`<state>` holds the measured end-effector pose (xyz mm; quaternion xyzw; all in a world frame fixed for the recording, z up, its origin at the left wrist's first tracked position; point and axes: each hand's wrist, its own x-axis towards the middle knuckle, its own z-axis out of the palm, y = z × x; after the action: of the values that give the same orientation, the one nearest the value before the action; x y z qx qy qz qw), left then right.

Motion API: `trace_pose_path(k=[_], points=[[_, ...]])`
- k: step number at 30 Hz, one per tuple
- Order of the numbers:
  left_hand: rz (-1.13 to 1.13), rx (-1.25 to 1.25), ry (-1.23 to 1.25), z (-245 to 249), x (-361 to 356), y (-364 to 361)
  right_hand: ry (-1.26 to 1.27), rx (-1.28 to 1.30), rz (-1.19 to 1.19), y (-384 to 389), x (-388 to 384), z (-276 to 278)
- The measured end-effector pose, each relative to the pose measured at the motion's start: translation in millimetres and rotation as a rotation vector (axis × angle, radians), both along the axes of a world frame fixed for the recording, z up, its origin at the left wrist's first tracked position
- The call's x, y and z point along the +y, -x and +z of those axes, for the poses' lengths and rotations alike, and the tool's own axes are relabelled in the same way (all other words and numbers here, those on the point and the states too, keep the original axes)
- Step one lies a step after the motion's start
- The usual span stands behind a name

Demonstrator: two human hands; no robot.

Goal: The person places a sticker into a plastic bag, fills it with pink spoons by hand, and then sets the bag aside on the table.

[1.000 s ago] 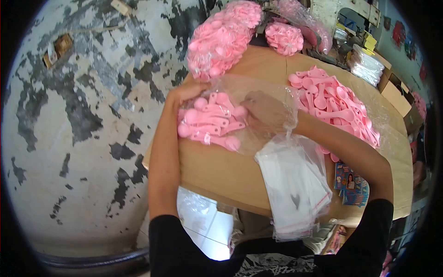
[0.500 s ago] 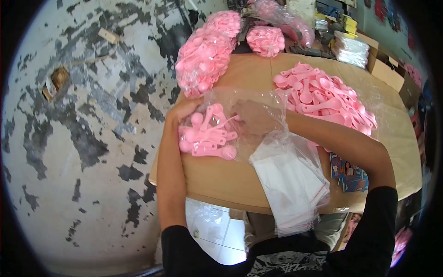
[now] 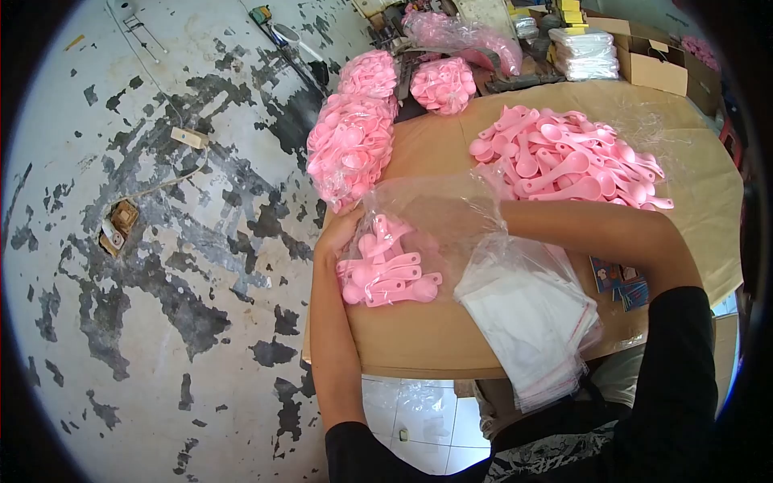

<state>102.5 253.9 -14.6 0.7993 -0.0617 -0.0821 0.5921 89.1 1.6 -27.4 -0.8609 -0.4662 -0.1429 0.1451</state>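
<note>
A clear plastic bag (image 3: 439,189) lies on the table in front of me, with several pink measuring spoons (image 3: 382,274) gathered in its left part. My left hand (image 3: 342,231) grips the bag's left edge, its fingertips partly hidden by the film and spoons. The right forearm reaches across from the right, and my right hand (image 3: 477,216) is at the bag, blurred behind the film; its fingers cannot be made out. Beside the bag, a stack of flat clear-and-white plastic bags (image 3: 527,298) hangs over the table's front edge.
A large heap of loose pink spoons (image 3: 572,157) covers the back right of the table (image 3: 419,342). Filled bags of spoons (image 3: 350,149) stand at the back left. Printed cards (image 3: 620,283) lie under my right arm. A cardboard box (image 3: 656,68) and wrapped packs (image 3: 584,55) are behind.
The camera view has shifted, so the table appears lower and further right. The spoons in the bag lie closer together, and my right hand is less distinct behind the film.
</note>
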Motion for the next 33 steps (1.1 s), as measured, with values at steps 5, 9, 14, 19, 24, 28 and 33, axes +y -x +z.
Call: trace_pose_path(k=[5,9,14,19,24,28,33], points=[[0.089,-0.017,-0.007,-4,10,-5,0.113,0.151,-0.100,28,-78,72],[0.081,-0.088,-0.004,-37,37,-40,0.195,0.290,-0.165,51,-172,135],[0.049,0.000,-0.058,-4,7,-4,0.227,-0.064,-0.082,41,-227,121],[0.041,0.020,-0.111,-5,11,-11,0.196,0.387,0.074,48,-111,86],[0.059,-0.017,-0.076,-19,22,-24,-0.089,-0.143,0.236,-25,9,-67],[0.016,0.041,-0.037,-3,11,-10,0.236,-0.185,0.287,-8,4,4],[0.052,-0.005,-0.088,-6,12,-11,0.446,-0.486,0.407,-18,-63,19]])
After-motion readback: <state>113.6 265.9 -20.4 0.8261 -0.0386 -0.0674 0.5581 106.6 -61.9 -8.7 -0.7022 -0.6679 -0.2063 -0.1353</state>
